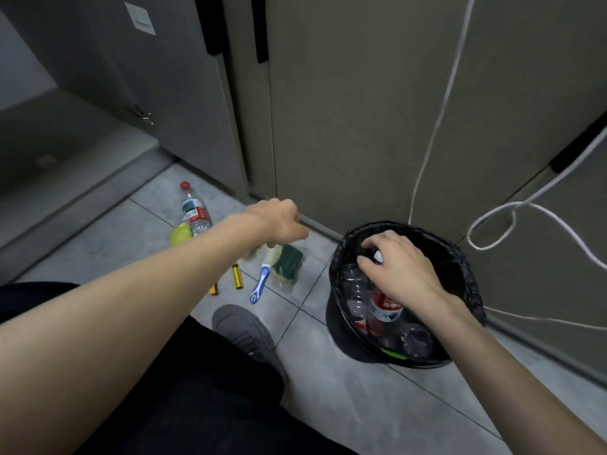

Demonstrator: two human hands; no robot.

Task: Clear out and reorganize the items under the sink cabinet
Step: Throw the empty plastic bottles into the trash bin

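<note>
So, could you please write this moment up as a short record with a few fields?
left hand: left hand reaches over the packaged sponge, grip unclear
right hand: right hand grips a white-capped bottle inside the black bin
floor items: red-capped bottle, blue-handled brush, yellow lighter
cabinet: left cabinet door open

Bottles [382, 310] in bin [341, 290]

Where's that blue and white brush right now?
The brush lies on the floor tiles, centre of view, between the yellow batteries and the bagged sponge.
</note>
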